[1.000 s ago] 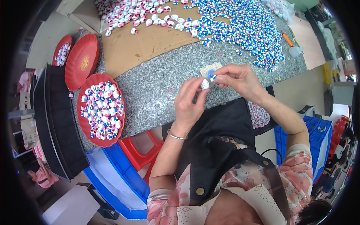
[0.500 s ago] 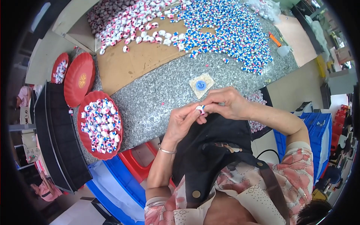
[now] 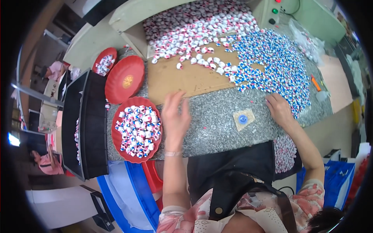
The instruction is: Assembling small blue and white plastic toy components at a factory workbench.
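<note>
Over the grey speckled table [image 3: 206,112], my left hand [image 3: 175,116] is raised beside a red scalloped plate [image 3: 116,143] of small white, pink and blue pieces [image 3: 140,132]. Its fingers are apart, slightly blurred, and I see nothing in them. My right hand [image 3: 280,110] lies at the near edge of a large spread of small blue-and-white pieces [image 3: 276,58]. Thumb and fingertips are drawn together there; whatever they hold is too small to make out. Between the hands sits a beige square pad [image 3: 249,115] with a blue round piece [image 3: 243,119] on it.
White-and-pink pieces [image 3: 198,29] are heaped at the back on brown cardboard [image 3: 167,79]. An empty red plate [image 3: 130,68] and a smaller filled one [image 3: 110,50] stand left, near a black bin [image 3: 93,128]. An orange-handled tool [image 3: 315,82] lies right. Co-workers sit far left.
Both hands were together over my lap, with a small white-and-blue piece between the fingers. They have parted: the left went leftward and opened, the right moved to the blue-and-white pieces. The view has shifted.
</note>
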`<state>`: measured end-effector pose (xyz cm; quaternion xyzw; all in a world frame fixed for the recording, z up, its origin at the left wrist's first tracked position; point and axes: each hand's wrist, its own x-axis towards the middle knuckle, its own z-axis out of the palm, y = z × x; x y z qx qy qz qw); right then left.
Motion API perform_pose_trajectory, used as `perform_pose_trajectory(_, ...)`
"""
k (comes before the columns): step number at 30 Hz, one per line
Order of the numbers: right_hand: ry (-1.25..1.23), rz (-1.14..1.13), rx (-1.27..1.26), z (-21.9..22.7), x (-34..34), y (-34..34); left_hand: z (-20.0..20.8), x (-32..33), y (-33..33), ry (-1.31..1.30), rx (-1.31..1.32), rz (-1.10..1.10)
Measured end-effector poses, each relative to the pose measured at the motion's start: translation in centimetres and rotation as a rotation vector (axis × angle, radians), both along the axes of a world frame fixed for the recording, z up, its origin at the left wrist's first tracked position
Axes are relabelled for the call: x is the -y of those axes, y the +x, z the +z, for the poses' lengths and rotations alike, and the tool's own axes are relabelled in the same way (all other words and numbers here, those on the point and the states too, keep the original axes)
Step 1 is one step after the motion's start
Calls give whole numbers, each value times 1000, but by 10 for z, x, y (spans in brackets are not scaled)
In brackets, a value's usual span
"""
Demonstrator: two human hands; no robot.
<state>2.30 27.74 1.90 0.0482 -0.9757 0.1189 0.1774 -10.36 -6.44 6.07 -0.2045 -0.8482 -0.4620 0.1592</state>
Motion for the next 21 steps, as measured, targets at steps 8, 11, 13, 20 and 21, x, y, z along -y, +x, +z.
perform_pose_trajectory(8, -220, 178, 103, 23, 17, 22, -76, -43, -147, -280, -120, 319)
perform_pose_trajectory(11, -150, 247, 149, 17, 17, 19, -78, -55, -158, -280, -68, 231)
perform_pose_trajectory(13, -111, 289, 184, 16, 19, 12, -72, -42, -141, -122, 17, 116)
perform_pose_trajectory(20, -265, 115, 112, 9, 15, 22, -28, -29, 40, 593, 747, -439)
perform_pose_trajectory(21, -205, 135, 115, 10, 18, 22, -28, -22, 58, 601, 764, -448)
